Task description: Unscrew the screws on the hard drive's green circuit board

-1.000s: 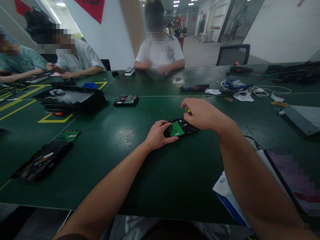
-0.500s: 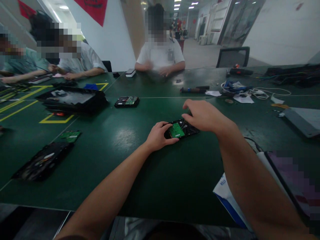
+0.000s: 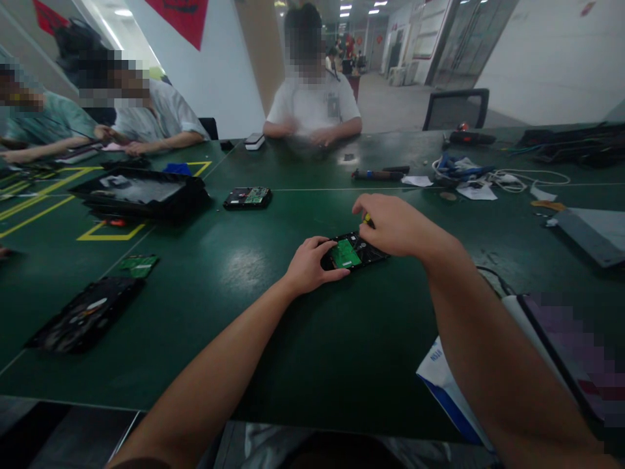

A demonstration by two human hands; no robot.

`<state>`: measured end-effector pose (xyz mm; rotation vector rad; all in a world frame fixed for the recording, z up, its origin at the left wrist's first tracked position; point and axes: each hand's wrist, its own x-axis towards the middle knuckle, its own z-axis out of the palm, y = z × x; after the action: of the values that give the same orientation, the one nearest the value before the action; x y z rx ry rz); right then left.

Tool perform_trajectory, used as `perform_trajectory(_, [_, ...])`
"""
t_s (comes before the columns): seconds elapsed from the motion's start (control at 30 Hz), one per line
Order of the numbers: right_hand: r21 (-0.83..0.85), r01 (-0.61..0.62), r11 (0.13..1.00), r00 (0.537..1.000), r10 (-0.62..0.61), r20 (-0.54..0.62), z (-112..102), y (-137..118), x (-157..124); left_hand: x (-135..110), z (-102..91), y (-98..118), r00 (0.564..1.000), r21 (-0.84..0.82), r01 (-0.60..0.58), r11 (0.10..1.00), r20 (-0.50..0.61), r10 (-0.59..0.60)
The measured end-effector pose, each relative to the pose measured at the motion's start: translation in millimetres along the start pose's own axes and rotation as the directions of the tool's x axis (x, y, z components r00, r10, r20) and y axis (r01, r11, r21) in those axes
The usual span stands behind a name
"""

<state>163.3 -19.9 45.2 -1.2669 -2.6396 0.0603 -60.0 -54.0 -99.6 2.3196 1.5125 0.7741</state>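
A hard drive (image 3: 346, 253) with a green circuit board facing up lies on the green table in front of me. My left hand (image 3: 312, 264) grips its left end, fingers along the far edge and thumb at the near edge. Over the drive's right part, my right hand (image 3: 383, 225) is curled around a screwdriver with a yellow and black handle (image 3: 368, 221). Its tip is hidden under the hand, so I cannot see whether it touches a screw.
Another hard drive (image 3: 247, 198) lies beyond my left hand. At left are a drive body (image 3: 85, 316), a loose green board (image 3: 139, 264) and a black tray (image 3: 146, 205). Cables (image 3: 530, 179) and a grey case (image 3: 590, 238) lie right. A person (image 3: 312, 107) sits opposite.
My right hand has turned slightly, and the yellow of the screwdriver handle now shows between its fingers. The left hand and the hard drive have stayed in place.
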Motion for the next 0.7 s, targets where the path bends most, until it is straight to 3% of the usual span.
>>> perform_trajectory(0.17, [-0.048,-0.121,0.991,0.993,0.121,-0.005,-0.3,0.7,0.2,-0.3,-1.4,1.7,1.000,0.005,0.000,1.000,0.001,0.000])
perform_trajectory(0.3, [0.030,0.016,0.999,1.000,-0.015,-0.014,1.3,1.9,0.6,-0.6,-2.0,2.4,1.000,0.009,-0.012,1.000,-0.006,0.012])
perform_trajectory(0.5, [-0.020,-0.085,0.996,0.996,0.084,-0.041,3.2,-0.9,2.8,0.0,-1.5,2.0,1.000,0.017,-0.006,1.000,0.003,0.006])
perform_trajectory(0.7, [0.022,-0.014,1.000,0.999,0.015,-0.044,5.8,-0.2,2.9,-0.6,-1.6,2.0,1.000,0.020,-0.017,1.000,-0.001,0.017])
